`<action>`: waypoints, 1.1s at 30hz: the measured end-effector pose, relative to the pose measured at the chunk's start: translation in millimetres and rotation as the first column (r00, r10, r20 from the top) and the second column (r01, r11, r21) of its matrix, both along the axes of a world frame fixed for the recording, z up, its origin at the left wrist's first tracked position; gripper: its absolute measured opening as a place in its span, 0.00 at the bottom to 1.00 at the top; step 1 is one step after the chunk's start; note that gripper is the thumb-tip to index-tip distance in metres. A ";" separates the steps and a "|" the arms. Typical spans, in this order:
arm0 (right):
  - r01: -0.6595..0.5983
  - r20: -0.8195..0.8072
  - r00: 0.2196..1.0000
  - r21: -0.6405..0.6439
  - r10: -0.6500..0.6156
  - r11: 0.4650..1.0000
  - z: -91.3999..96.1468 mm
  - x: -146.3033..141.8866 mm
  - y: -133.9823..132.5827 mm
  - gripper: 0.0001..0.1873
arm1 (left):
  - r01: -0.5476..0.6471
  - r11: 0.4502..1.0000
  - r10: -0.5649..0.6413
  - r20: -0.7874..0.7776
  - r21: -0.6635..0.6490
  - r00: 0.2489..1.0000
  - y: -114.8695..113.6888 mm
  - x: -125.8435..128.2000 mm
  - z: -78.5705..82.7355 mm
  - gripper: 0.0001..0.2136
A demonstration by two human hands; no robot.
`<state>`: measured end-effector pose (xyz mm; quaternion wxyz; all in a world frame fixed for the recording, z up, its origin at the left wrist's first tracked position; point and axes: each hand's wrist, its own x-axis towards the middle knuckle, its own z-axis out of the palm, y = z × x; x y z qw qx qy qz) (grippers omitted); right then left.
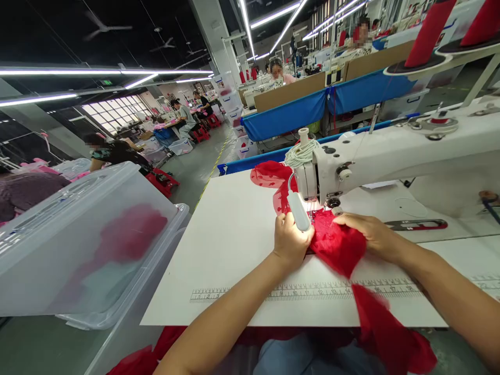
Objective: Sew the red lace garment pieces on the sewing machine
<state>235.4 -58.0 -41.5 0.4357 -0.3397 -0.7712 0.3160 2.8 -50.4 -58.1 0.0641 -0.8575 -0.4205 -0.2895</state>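
Gathered sheer red fabric [338, 242] lies under the needle area of a white sewing machine [375, 151]. My left hand [291, 242] is closed at the fabric's left edge, close to the presser foot; a small white lamp [299, 211] hides part of its fingers. On the other side, my right hand [367, 234] pinches the fabric's right edge, with the fingertips partly behind the cloth. A further red piece [390, 333] hangs over the table's front edge. Behind the needle, more sheer red cloth [269, 174] spreads on the white table [226, 234].
A printed ruler scale [297, 292] runs along the table front. Thread snips [420, 224] lie right of my right hand. Clear plastic bins [78, 250] stand at left. Red thread cones [429, 34] stand at upper right. Several people work at other tables behind.
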 end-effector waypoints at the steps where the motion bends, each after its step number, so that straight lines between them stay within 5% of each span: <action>1: -0.050 0.074 0.996 0.020 0.049 0.999 -1.4 0.1 -1.0 0.08 | 0.005 1.000 -0.005 -0.025 0.025 1.000 -0.2 -0.7 0.5 0.10; 4: -0.123 0.318 0.945 0.118 0.080 0.985 -5.9 -1.4 -4.5 0.13 | 0.071 0.994 -0.060 -0.122 0.086 0.991 0.7 -3.1 2.9 0.11; 10: -0.066 0.510 0.843 0.414 -0.171 0.908 -11.2 -5.4 -6.9 0.16 | 0.145 0.981 -0.114 -0.226 0.126 0.967 0.5 -5.5 7.0 0.13; 19: -0.144 0.541 0.826 0.476 -0.160 0.868 -9.9 -13.3 -1.7 0.15 | 0.131 0.970 -0.054 -0.344 0.206 0.937 -19.2 -1.3 12.9 0.12; 24: -0.081 0.497 0.833 0.544 -0.243 0.835 -9.8 -16.5 -1.9 0.16 | 0.172 0.942 -0.039 -0.416 0.288 0.908 -22.5 -4.0 7.4 0.13; 33: -0.099 0.518 0.824 0.531 -0.230 0.842 -15.9 -11.8 0.1 0.14 | 0.156 0.946 -0.036 -0.385 0.283 0.922 -25.0 -5.5 8.6 0.12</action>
